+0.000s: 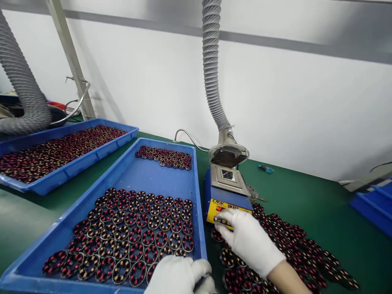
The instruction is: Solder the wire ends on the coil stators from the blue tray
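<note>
Rings cover part of a green tabletop beside a white wall.

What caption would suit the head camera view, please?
Gloved left hand by a blue tray of ring-shaped parts; gloved right hand at a blue-and-yellow machine beneath a ribbed duct.

A workshop — ducted fume hose, blue trays of small round parts.
</note>
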Demonstrator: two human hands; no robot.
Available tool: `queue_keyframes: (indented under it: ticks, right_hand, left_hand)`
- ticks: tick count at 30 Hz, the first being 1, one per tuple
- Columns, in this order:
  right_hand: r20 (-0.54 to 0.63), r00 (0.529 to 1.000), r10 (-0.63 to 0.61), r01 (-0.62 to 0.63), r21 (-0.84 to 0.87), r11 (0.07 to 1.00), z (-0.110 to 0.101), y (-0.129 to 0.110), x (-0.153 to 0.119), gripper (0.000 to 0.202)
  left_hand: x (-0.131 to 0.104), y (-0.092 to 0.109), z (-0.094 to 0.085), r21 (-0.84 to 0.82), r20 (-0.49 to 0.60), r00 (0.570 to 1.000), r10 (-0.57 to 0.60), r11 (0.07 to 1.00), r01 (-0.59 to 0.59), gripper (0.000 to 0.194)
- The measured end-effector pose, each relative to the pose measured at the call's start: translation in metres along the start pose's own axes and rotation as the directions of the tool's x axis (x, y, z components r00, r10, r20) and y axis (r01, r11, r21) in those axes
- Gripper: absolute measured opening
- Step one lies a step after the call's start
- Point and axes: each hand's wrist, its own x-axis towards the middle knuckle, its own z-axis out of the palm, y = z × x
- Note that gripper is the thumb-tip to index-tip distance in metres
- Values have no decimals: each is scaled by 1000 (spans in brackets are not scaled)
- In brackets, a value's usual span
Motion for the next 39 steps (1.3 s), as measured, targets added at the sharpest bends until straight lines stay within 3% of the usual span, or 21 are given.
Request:
queue_keyframes:
  ticks: [3,7,11,12,14,15,17,20,21,22,24,25,26,29,32,36,39]
  right_hand:
    - [60,994,93,-90,-49,995,34,11,-18,21]
    - [-21,984,175,-175,29,984,65,3,-21,24]
    - [-86,982,169,-131,340,931,53,5,-15,10]
    - [-105,981,163,-101,438,893,43,7,-14,8]
    - [-145,978,149,-35,593,804,18,10,-12,18]
    - [-174,974,147,6,666,746,4,10,-11,26]
    - [-239,955,174,114,841,529,-23,7,-13,40]
    - [-240,940,241,267,960,-87,-47,-2,-20,46]
    - [-230,944,236,280,938,-204,-49,-4,-22,43]
    - [-236,945,228,288,928,-235,-48,-4,-23,39]
    - [-287,929,233,329,929,-170,-42,1,-21,37]
    - [-319,916,242,354,928,-115,-39,6,-20,38]
    - [-345,905,250,372,926,-69,-37,11,-18,39]
    - [-377,893,247,390,921,-5,-41,27,-19,38]
    - [-406,904,134,395,913,99,-55,35,-23,31]
    - [-471,882,-9,449,836,316,-62,29,-25,13]
    - [-524,851,34,500,830,248,-56,20,-22,12]
  left_hand:
    - [0,9,-8,-21,-20,996,-90,996,89,17]
    - [-3,16,-13,-85,-6,982,-187,979,186,19]
    - [-4,15,-19,-201,-51,983,-179,966,165,20]
    - [-2,15,-24,-232,-89,982,-166,962,141,21]
    - [4,19,-37,-242,-271,956,-115,969,48,18]
    - [9,23,-46,-205,-396,916,-62,978,-22,18]
    - [22,36,-64,-60,-624,776,93,984,-167,31]
    - [47,61,-82,205,-761,552,341,934,-294,46]
    - [55,67,-83,283,-785,472,400,911,-301,44]
    - [62,71,-83,348,-808,392,439,893,-284,40]
    - [75,74,-78,433,-827,271,492,866,-250,30]
    - [80,73,-76,443,-830,248,499,861,-249,27]
    - [83,71,-74,437,-830,249,499,859,-267,26]
    - [86,64,-73,343,-822,336,460,870,-354,28]
    - [85,58,-77,230,-809,406,425,864,-447,25]
    - [83,58,-81,138,-809,416,416,822,-553,23]
    - [82,61,-83,218,-793,394,465,819,-530,14]
